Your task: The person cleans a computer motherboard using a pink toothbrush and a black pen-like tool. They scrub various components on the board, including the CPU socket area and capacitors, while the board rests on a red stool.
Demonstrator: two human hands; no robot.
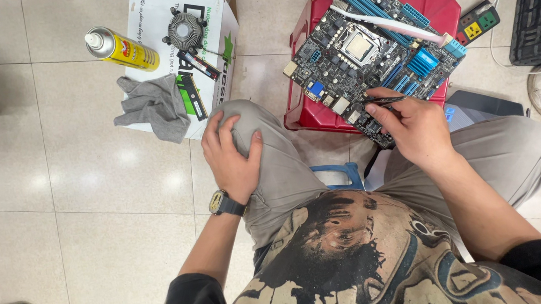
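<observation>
While left hand (232, 157) lies flat on knee, right hand's (415, 128) grip pinches thin tool (383, 100) at motherboard (369, 50).

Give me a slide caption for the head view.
Right hand on motherboard atop red stool; left hand on knee.

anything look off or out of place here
The motherboard lies askew on a red plastic stool, its near edge overhanging, steadied only by the right hand. The cooler fan and memory sticks lie loose on a cardboard box on the floor.
</observation>
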